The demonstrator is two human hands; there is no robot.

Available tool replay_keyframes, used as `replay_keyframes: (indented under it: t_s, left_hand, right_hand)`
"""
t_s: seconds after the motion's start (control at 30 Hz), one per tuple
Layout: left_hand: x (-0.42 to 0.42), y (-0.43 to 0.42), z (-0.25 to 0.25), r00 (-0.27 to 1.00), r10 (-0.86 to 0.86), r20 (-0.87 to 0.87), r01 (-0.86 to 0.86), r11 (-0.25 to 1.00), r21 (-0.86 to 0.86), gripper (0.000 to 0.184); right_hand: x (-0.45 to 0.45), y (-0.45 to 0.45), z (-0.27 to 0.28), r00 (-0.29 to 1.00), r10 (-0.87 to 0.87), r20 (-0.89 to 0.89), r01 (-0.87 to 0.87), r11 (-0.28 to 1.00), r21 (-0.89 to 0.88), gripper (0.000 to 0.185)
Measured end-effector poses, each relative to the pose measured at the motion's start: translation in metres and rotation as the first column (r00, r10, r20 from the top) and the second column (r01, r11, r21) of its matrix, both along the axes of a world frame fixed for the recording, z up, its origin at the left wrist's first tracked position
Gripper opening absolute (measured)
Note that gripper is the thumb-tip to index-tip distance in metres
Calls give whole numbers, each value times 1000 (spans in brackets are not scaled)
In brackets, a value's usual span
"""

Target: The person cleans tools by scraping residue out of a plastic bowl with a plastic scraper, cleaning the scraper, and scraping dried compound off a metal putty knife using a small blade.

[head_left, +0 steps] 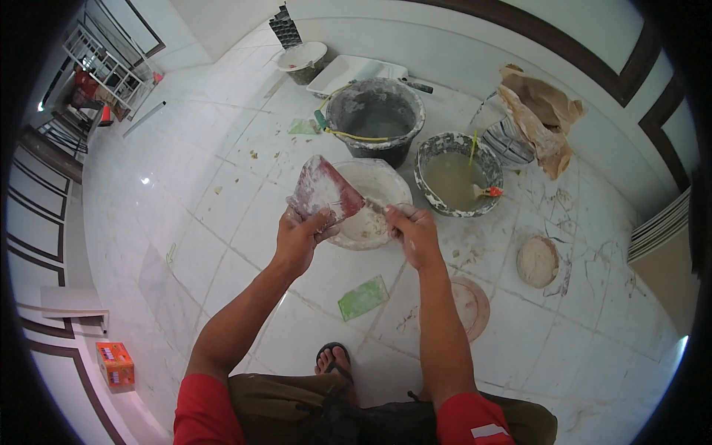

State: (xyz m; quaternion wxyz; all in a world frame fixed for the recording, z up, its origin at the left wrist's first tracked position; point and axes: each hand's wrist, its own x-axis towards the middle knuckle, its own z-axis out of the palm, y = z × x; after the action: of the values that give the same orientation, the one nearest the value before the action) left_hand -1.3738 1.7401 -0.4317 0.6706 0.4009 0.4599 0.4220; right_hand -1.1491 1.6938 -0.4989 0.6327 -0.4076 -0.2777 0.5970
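My left hand (299, 233) is closed around the lower edge of a flat red scraper plate (320, 187) smeared with white putty. The plate is tilted, one corner pointing right. My right hand (415, 231) grips a small putty knife (377, 207), whose working end meets that corner; the fingers hide most of its handle. Under both hands stands a white, putty-crusted basin (386, 178) with pale putty at the bottom.
Behind the basin is a black bucket (374, 111); to its right, a tub of cloudy water (452, 174) holds a brush. A torn paper sack (538, 111), a green sheet (363, 297), a round lid (469, 308) and a putty-filled dish (538, 261) are nearby. Another person (85, 89) is far left.
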Motion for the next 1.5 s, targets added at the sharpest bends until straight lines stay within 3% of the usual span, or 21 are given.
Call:
replay_keyframes:
  t_s: [0.1, 0.3, 0.83, 0.9, 1.03, 1.1, 1.13, 1.2, 1.3, 1.43, 1.5]
  left_hand:
    - [2, -1, 2, 1000, -1, -3, 1, 1000, -14, 45]
    - [1, -1, 0, 1000, -6, -9, 6, 1000, -13, 44]
    - [-1, -2, 2, 999, -23, -32, 23, 1000, -2, 43]
    - [-1, -1, 2, 998, -23, -53, 23, 1000, -1, 43]
    - [-4, 1, -1, 998, -30, -53, 30, 999, -15, 44]
    - [-4, 3, -4, 997, -45, -60, 45, 999, -6, 41]
    - [-4, 2, -3, 997, -42, -60, 42, 999, -4, 41]
    - [-2, 0, -2, 995, -88, -54, 87, 996, -16, 41]
    - [0, -1, -8, 983, -145, -114, 151, 987, 49, 43]
    - [-6, -3, -16, 953, -213, -217, 235, 968, 84, 46]
    - [-7, -4, -13, 944, -246, -219, 275, 955, 113, 47]
  right_hand:
    - [-12, -1, -2, 987, 75, 146, -74, 997, -8, 22]
    - [-10, 2, -14, 998, 33, 48, -32, 999, -17, 25]
    - [-9, 4, -2, 992, 20, 124, -13, 998, -57, 24]
    - [3, 4, -4, 982, -168, -87, 158, 981, -109, 25]
    - [10, 1, -8, 975, -112, -194, 98, 992, -80, 20]
    - [3, -1, -4, 996, -83, -29, 80, 991, -106, 23]
    - [2, 0, -1, 996, -80, -29, 77, 992, -104, 23]
    - [0, -2, 3, 981, 48, 189, -49, 999, -2, 28]
    - [-3, 2, 8, 948, 35, 317, -40, 999, 8, 27]
    - [-5, 2, 16, 939, 32, 342, -44, 999, 28, 28]
    - [-4, 4, 10, 962, 3, 273, -2, 1000, -1, 28]
